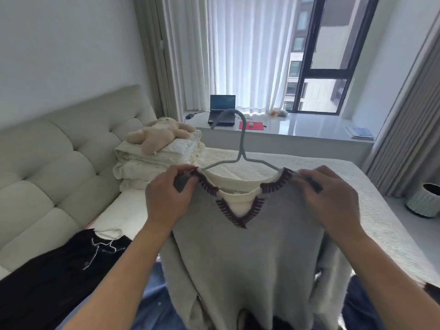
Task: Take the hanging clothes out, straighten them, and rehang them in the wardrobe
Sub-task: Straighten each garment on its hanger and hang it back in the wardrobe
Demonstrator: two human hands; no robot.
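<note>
A grey V-neck sweater (250, 253) with dark red stitched trim and a white inner collar hangs on a pale blue hanger (240, 148), held up over the bed. My left hand (169, 198) pinches the sweater's left shoulder beside the neckline. At the opposite shoulder my right hand (331, 198) grips the fabric the same way. The hanger's hook points up and to the left, free of any rail. A black garment with white stitching (62, 265) lies on the bed at lower left. No wardrobe is in view.
The bed (371, 210) has a tufted grey headboard (59, 163), with folded white bedding and a plush toy (157, 136) on top. Behind it a window ledge holds a laptop (222, 110) and a red mat. A ribbed pot (426, 201) stands at right.
</note>
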